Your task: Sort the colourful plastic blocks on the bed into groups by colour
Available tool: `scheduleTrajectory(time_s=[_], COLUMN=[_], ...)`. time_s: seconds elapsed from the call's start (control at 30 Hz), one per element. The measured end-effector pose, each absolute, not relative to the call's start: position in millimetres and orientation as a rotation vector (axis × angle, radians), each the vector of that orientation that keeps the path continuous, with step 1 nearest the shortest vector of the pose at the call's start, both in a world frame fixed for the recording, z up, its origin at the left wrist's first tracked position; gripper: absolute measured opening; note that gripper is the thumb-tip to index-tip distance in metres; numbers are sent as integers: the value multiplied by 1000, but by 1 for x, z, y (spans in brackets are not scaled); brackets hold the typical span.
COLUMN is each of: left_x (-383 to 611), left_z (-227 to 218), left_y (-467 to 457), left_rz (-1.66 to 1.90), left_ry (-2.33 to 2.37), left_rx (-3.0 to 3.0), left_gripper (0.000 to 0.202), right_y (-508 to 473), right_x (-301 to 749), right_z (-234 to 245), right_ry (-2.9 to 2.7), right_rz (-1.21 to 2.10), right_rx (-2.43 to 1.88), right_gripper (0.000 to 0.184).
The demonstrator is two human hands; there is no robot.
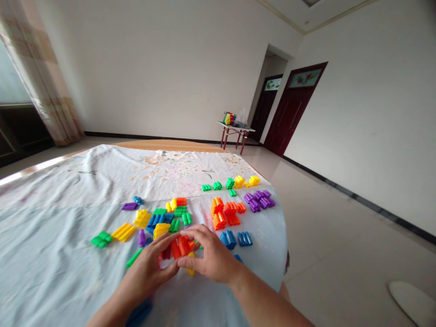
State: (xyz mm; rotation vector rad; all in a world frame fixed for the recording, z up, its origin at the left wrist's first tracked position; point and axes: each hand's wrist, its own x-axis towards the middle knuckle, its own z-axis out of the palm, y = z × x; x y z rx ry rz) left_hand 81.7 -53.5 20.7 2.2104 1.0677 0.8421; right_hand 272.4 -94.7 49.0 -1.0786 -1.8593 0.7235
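Between my two hands is an orange-red plastic tube block (181,246), made of ridged cylinders joined side by side. My left hand (150,265) curls around its left side, thumb at the front and fingers behind. From the right, my right hand (214,260) closes on the same block with thumb and fingers. Part of the block is hidden by the fingers. Under and around the hands lie loose blocks: a yellow block (161,230) just behind, a purple block (142,238) and a green block (135,257) to the left.
Blocks sorted by colour sit on the right: orange blocks (219,213), purple blocks (259,200), blue blocks (228,239), with green and yellow ones behind. A wrinkled cloth (68,227) covers the round table (170,145). Farther off stands a small side table (235,127) with bags.
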Motion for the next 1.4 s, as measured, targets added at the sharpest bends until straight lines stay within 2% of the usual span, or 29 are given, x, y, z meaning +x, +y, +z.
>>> scheduleTrajectory(time_s=[0.2, 0.4, 0.53, 0.7, 0.83, 1.03, 1.4], left_x=[84, 106, 109, 86, 61, 35, 25], left_z=[23, 36, 33, 19, 15, 18, 17], left_y=[-58, -76, -82, -69, -56, -46, -38], left_rz=[793, 882, 992, 1138, 1212, 964, 918], left_ry=[1023, 1096, 1212, 1477, 1769, 2190, 2196], left_rx=[2052, 2219, 2407, 2584, 2483, 2052, 1872], left_gripper=[53, 55, 52, 26, 28, 28, 28], right_y=[-97, -100, -95, -75, -62, -53, -49], right_x=[283, 290, 318, 367, 383, 378, 377], right_z=[58, 62, 67, 66, 59, 50, 38], right_ry=[-2027, -1985, -1942, -1847, -1957, -2059, -2082], right_rz=[701, 678, 529, 275, 221, 197, 79], right_rx=[-1010, -1035, -1116, -1336, -1402, -1437, -1445], right_gripper=[40, 27, 30, 30, 30, 31, 30])
